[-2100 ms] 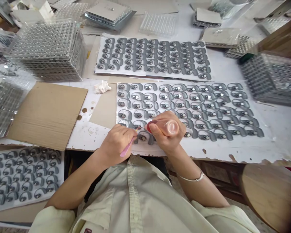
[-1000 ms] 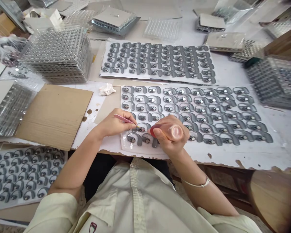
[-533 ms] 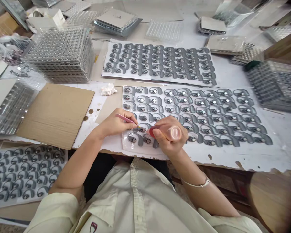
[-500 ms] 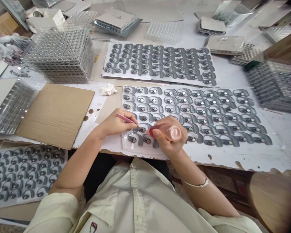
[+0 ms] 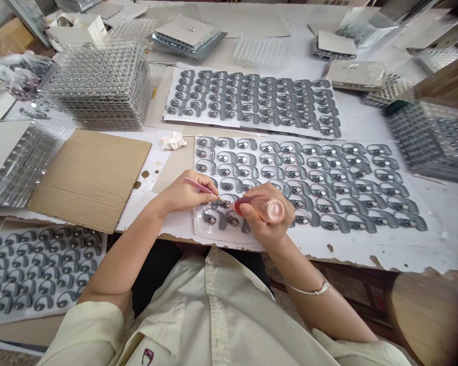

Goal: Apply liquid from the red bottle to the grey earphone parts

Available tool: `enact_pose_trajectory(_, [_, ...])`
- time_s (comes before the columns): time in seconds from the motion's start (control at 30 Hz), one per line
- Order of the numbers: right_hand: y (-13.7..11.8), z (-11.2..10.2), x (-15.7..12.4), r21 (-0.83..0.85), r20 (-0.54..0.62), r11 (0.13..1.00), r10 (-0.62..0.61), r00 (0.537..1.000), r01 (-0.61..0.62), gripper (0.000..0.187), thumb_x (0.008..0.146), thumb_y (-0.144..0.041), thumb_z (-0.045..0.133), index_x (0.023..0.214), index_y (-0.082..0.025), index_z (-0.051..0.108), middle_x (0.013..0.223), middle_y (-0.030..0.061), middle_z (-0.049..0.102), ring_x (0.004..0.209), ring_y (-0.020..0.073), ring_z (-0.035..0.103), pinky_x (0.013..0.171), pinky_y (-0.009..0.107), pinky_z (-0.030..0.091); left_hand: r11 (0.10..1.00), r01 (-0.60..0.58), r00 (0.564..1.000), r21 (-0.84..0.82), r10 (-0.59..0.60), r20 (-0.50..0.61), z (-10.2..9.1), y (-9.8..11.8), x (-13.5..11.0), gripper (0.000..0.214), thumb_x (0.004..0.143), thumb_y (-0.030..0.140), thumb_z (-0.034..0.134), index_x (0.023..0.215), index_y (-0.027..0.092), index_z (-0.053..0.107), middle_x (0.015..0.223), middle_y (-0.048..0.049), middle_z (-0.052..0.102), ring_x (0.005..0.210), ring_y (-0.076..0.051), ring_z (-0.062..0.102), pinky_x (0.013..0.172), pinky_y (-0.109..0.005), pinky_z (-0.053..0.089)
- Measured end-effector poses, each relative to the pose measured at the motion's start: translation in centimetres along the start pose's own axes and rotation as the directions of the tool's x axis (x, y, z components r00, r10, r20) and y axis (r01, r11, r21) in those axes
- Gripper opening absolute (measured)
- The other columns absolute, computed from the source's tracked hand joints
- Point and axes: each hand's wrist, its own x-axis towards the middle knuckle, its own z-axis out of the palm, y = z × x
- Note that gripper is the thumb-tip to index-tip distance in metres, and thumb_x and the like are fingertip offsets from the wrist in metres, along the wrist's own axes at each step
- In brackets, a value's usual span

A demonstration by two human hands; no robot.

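Fingers (image 5: 205, 184) of L hand (image 5: 179, 197): pink tweezers (image 5: 198, 186) at earpiece (image 5: 224, 203); R hand (image 5: 261, 213): red-tipped bottle (image 5: 265, 208)

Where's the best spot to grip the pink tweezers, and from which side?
Pinch the pink tweezers midway along their arms from above, as the left hand does: the arms taper to tips at the gray hooked part.

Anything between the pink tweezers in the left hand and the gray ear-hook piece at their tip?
Nothing visible. The pink tweezers in the left hand reach the gray ear-hook piece unobstructed. The right hand, holding a red-ended clear tube, is just right of the piece, not across that path.
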Motion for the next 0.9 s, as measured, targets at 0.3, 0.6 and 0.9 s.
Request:
enact_pose_trajectory(0.3, [0.4, -0.51, -0.04, 0.013, -0.021, 0.999, 0.034, 0.999, -0.034, 0.013, 0.078, -0.014, 0.067, 0.073, -0.019, 0.056, 0.068, -0.0004, 0.059, 0.06, 0.014, 0.055, 0.056, 0.031, 0.047, 0.999, 0.05, 0.999, -0.006, -0.05, 0.0, -0.1, 0.31, -0.16, 0.011, 0.07, 0.02, 0.069, 0.076, 0.012, 0.072, 0.069, -0.0039, 0.068, 0.064, -0.012, 0.059, 0.058, -0.02, 0.044])
enact_pose_trajectory(0.6, [0.39, -0.69, 0.04, 0.021, -0.028, 0.999, 0.044, 0.999, -0.044, 0.013, 0.078, -0.016, 0.067, 0.072, -0.019, 0.056, 0.068, -0.0004, 0.059, 0.061, 0.0133, 0.055, 0.057, 0.031, 0.046, 0.999, 0.05, 0.999, -0.01, -0.05, 0.01, -0.07, 0.29, -0.16, 0.012, 0.07, 0.021, 0.07, 0.077, 0.012, 0.073, 0.071, -0.0043, 0.069, 0.065, -0.012, 0.059, 0.06, -0.02, 0.044])
enact_pose_trajectory(0.9, [0.92, -0.83, -0.33, 0.081, -0.23, 0.983, 0.18, 0.956, -0.165, 0.017, 0.082, -0.03, 0.066, 0.07, -0.02, 0.059, 0.066, 0.0009, 0.061, 0.06, 0.0157, 0.058, 0.053, 0.032, 0.047, 1.0, 0.03, 0.999, 0.008, -0.03, 0.014, -0.03, -0.06, -0.16, 0.009, 0.072, 0.02, 0.069, 0.077, 0.013, 0.072, 0.073, -0.0039, 0.07, 0.067, -0.013, 0.061, 0.059, -0.02, 0.046])
